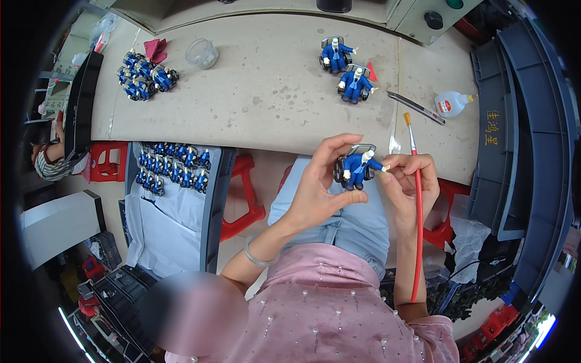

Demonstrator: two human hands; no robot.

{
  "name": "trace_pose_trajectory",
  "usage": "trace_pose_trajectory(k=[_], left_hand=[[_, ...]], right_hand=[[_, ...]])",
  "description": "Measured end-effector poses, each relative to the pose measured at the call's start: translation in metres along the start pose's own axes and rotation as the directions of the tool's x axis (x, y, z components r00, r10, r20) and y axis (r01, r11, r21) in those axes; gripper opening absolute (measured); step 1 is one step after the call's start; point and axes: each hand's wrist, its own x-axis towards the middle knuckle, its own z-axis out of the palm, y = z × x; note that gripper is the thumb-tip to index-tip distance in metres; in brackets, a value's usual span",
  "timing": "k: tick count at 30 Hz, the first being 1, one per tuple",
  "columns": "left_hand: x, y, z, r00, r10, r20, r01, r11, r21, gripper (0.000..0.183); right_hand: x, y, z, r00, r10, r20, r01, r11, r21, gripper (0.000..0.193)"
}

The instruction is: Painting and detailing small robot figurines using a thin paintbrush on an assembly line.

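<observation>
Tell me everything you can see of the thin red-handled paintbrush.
The thin red-handled paintbrush has a long, slim handle, a silvery, metal-looking ferrule and short amber bristles. The bare right hand holds it, bristles toward the beige workbench, handle end above the right forearm. Whether the bristles are wet is unclear.

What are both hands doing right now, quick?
Left hand: closed, holding a blue-suited figure.
Right hand: closed, holding a red-handled brush, seemingly touching the figure's outstretched arm.
</observation>
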Motion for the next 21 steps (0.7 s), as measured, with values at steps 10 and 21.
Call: trace_pose_trajectory(k=[10,21], left_hand=[[0.001,-0.003,-0.003,0.986,-0.08,0.147,0.139,0.884,-0.447,0.061],[0.004,0.004,0.011,0.994,0.079,-0.072,-0.088,0.988,-0.123,0.072]], right_hand=[[0.008,0.003,-0.01,0.995,0.095,0.006,-0.095,0.975,0.203,0.024],[0.019,-0.02,-0.001,1.0,-0.001,-0.011,-0.001,0.989,-0.148,0.024]])
